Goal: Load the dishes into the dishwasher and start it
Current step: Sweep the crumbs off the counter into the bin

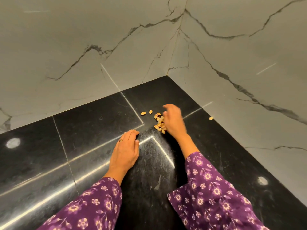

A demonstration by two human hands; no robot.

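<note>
Black polished stone bench (93,143) running into a corner, marble-veined wall tiles (83,39) behind and to the right. Pistachio shells (160,121), a small loose pile, lie near the far corner of the bench; two sit a little apart on the left of the pile, and one stray shell (210,118) rests at the right edge against the wall.

Right hand (172,120) is over the pile, motion-blurred, grip loosely curled with fingers bent down and spread, the little-finger side touching or just above the shells. Cannot tell if any shell is actually pinched inside; nothing visibly clasped.

Left hand (127,150) lies palm down on the bench nearer the front, well short of the pile, grip flat and relaxed, fingers together, fingertips touching the stone, holding nothing. Ring (121,140) on one finger.

Both arms in purple floral sleeves (212,195).

No dishes or dishwasher in view, so their place cannot be told.
</note>
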